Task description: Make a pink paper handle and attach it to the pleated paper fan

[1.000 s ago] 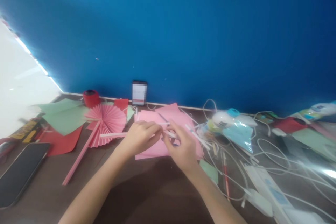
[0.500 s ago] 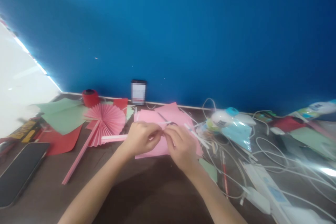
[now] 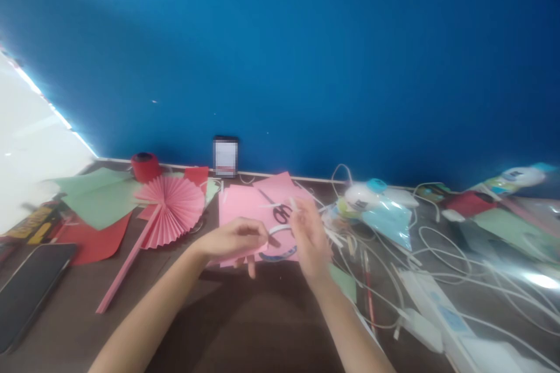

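My left hand [image 3: 238, 239] is closed in a pinch over the near left part of the pink paper sheets [image 3: 236, 201]. Between its thumb and fingers is a folded pink paper strip [image 3: 263, 248], mostly hidden by the hand. My right hand [image 3: 311, 239] is raised at the right side of the sheets, fingertips together at a small white strip [image 3: 293, 204], which is blurred. Between the hands a ring-shaped tape roll [image 3: 280, 256] lies on the pink paper. Dark-handled scissors [image 3: 282, 213] rest just beyond it.
A pleated pink paper fan [image 3: 177, 210], red paper [image 3: 102, 239], green paper [image 3: 98, 198] and a phone [image 3: 37, 294] lie at left. A red roll [image 3: 146, 168] stands by the blue wall. White cables, a power strip [image 3: 441, 303] and a glue bottle [image 3: 359, 193] crowd the right.
My hands have drawn apart, the left down and leftward, the right slightly rightward. The scissors' handles and the tape roll now show between them. The view has shifted slightly.
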A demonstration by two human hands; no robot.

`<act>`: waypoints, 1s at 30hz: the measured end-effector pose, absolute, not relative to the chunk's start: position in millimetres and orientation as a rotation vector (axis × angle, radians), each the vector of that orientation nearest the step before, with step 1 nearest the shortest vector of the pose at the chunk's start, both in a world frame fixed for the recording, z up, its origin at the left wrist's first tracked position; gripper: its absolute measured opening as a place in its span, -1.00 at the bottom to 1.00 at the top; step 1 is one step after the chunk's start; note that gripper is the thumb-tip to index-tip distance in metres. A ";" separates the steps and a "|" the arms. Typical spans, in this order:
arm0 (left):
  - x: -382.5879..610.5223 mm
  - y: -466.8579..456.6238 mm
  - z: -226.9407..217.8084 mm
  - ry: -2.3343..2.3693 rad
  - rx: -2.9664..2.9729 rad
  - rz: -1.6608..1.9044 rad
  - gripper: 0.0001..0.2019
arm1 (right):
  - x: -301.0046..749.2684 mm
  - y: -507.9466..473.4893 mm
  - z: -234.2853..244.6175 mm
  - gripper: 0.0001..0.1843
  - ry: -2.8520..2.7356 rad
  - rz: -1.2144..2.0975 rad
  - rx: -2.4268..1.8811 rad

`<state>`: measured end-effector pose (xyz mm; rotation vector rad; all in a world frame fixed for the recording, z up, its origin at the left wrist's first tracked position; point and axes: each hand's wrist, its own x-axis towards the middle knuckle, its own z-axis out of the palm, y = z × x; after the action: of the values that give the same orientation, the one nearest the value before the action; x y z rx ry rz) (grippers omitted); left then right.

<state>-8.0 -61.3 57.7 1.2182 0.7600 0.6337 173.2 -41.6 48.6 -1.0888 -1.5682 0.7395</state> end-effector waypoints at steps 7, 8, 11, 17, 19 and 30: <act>-13.5 -56.3 51.2 0.787 1.234 0.651 -0.78 | 181.1 -31.9 40.2 -0.60 -1.366 1.390 -1.001; -15.6 -55.0 50.5 0.797 1.266 0.627 -0.78 | 181.6 -31.0 41.1 -0.58 -1.385 1.476 -1.017; -20.5 -52.0 48.6 0.797 1.326 0.552 -0.78 | 182.4 -30.5 42.7 -0.52 -1.382 1.739 -1.028; -28.8 -48.3 51.0 0.736 1.292 0.552 -0.81 | 183.9 -30.0 34.7 -0.57 -1.240 2.089 -0.908; -32.0 -47.9 55.4 0.747 1.263 0.599 -0.82 | 182.8 -29.7 30.0 -0.57 -1.268 2.114 -0.874; -52.5 -47.6 67.8 0.867 1.028 0.986 -0.84 | 178.7 -28.8 -1.4 -0.47 -1.121 1.980 -0.958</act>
<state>-52.5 -47.6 67.8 1.0280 0.8673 0.9861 178.7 -28.8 -1.4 -0.9578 -1.1205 1.9797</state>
